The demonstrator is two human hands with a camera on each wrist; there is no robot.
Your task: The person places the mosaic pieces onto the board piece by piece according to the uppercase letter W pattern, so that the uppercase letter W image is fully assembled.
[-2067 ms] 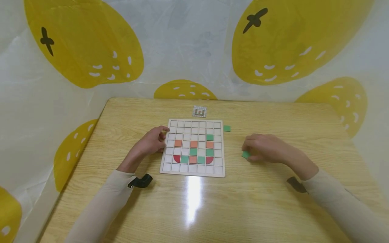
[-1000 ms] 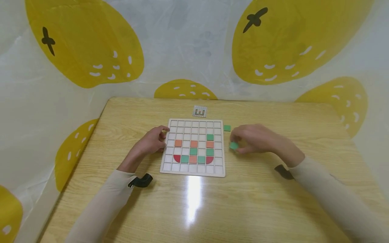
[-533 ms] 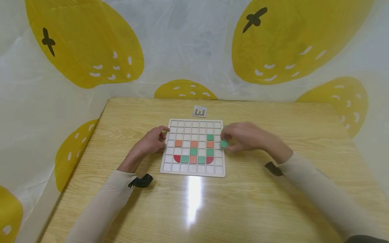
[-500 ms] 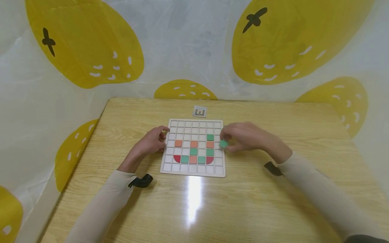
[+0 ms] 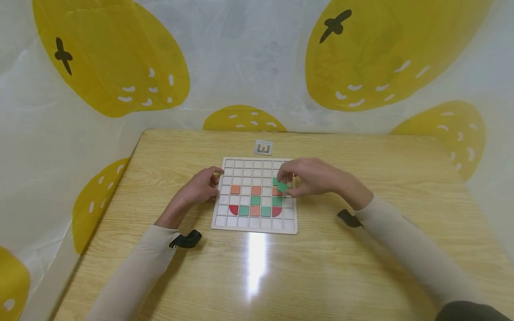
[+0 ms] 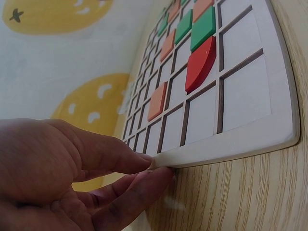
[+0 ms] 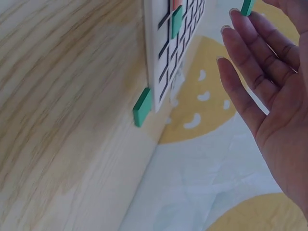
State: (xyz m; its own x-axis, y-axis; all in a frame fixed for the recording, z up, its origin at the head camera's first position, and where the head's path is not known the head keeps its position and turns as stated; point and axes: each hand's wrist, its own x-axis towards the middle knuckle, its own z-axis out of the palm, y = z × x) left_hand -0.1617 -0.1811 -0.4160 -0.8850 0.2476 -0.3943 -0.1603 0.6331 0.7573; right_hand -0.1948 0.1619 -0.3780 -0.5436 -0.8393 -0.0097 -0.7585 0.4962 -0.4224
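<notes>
A white grid board (image 5: 239,222) lies on the table with several orange, green and red tiles in its cells. At its left edge my left hand (image 5: 199,186) holds the rim, thumb and a bent finger meeting there in the left wrist view. Above the board's right side, my right hand (image 5: 317,177) pinches a green square tile (image 5: 282,187) between thumb and fingers. That tile partly covers an orange tile (image 5: 275,192) and another green tile (image 5: 275,181). A loose green tile (image 7: 142,108) lies beside the board in the right wrist view; the right hand hides it in the head view.
A small pattern card (image 5: 263,147) lies just behind the board. The wooden table (image 5: 321,267) reaches back to a wall covering (image 5: 249,67) printed with yellow fruit. Light glares on the table in front of the board.
My right hand has carried the green tile leftward from the table to above the board's right columns, now covering the loose tile in the head view. My left hand has stayed at the left edge.
</notes>
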